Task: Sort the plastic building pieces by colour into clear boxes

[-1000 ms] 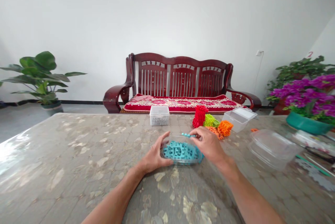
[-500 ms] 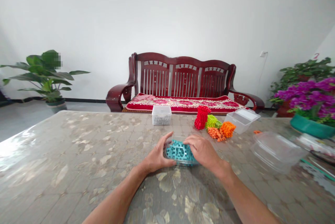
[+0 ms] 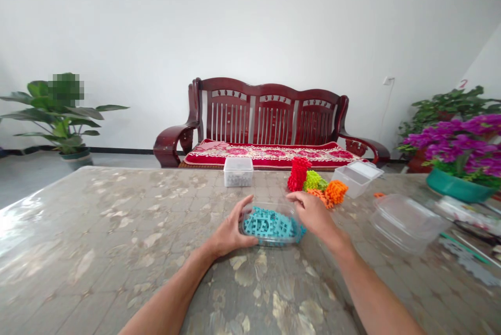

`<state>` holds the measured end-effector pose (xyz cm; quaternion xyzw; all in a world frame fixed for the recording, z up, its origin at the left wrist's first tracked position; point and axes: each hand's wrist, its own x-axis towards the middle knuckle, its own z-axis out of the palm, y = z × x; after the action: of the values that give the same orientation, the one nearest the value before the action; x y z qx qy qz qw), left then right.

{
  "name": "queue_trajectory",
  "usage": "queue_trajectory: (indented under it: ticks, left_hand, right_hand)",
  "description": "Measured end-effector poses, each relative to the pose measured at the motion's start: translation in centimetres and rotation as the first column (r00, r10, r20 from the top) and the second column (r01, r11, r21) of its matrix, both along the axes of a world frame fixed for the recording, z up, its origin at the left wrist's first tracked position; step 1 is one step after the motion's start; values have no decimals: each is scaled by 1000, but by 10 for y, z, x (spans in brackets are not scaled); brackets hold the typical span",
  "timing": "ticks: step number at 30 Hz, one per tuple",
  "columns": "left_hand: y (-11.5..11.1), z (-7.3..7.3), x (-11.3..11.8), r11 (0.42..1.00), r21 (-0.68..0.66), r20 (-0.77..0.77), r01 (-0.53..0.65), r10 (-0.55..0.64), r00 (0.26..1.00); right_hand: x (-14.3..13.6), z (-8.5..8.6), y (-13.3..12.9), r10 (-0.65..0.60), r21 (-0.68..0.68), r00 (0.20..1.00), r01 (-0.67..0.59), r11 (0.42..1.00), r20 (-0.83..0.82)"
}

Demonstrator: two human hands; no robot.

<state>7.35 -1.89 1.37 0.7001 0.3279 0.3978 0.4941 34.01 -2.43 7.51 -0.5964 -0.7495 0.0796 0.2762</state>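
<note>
A clear plastic container (image 3: 270,242) full of turquoise interlocking plastic pieces (image 3: 270,223) rests on the table in front of me. My left hand (image 3: 234,228) grips its left end, thumb on the near side and fingers on the far side. At the right end, my right hand (image 3: 315,215) sits by the rim with its fingers curled together; its palm side is hidden, and whether it pinches a piece or the rim is not visible. Some turquoise pieces show at the container's right edge, below that hand.
Beyond lie red (image 3: 299,173), lime green (image 3: 314,180) and orange (image 3: 335,192) clusters of pieces. A white lidded box (image 3: 238,172) stands at the far edge, an open clear box (image 3: 352,181) farther right. An empty clear container (image 3: 407,223) and a flower pot (image 3: 460,186) are at right.
My right hand has moved right, off the top of the turquoise pieces to the container's right end. The pieces look flatter and more spread out. My left hand keeps its hold.
</note>
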Motion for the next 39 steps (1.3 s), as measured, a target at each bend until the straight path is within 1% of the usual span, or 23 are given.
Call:
queue_trajectory:
  ticks: [3,6,9,11,15,18,21,26,29,31,33,35,37,39]
  left_hand:
    - [4,-1,-5,999,-26,23,-24,24,999]
    - [7,0,-10,998,-27,33,-58,59,998]
    - [9,0,-13,995,-23,45,-96,97,994]
    - [10,0,-14,994,-23,47,-103,104,993]
    - [12,-3,-14,994,-19,32,-104,104,994]
    - [12,-4,-14,994,-33,27,-102,103,994]
    - [12,-3,-14,994,-45,32,-100,102,994]
    - [10,-1,-14,995,-36,28,-93,94,995]
    - [11,-2,-14,996,-24,22,-87,88,996]
    - [10,-3,-14,997,-21,18,-74,75,997]
    - [9,-2,-12,998,-19,16,-59,59,998]
    - [7,0,-10,999,-22,13,-41,41,999]
    - [5,2,-7,999,-27,12,-20,20,1000]
    - [2,4,-4,1000,-29,15,0,0,1000]
  right_hand:
    - [16,-2,1,-65,-167,989,87,982,133]
    - [21,-8,-3,-42,-264,961,116,957,272]
    - [18,-9,-7,26,-301,952,70,951,306]
    - [14,-9,-8,49,-311,950,52,949,308]
    - [3,-12,-9,8,-320,928,120,940,373]
    - [-5,-14,-10,-31,-281,896,171,944,443]
    - [-9,-16,-11,-44,-255,885,180,950,463]
    - [-5,-16,-8,-58,-222,883,180,958,466]
    - [1,-10,-6,-115,-127,908,180,975,403]
    - [4,-3,-5,-122,-7,942,130,991,312]
    - [4,6,-6,-70,120,969,42,992,235]
    - [1,13,-9,5,217,979,-51,975,205]
    - [-4,17,-13,81,269,974,-139,953,214]
    - [-10,19,-17,153,282,959,-219,934,237]
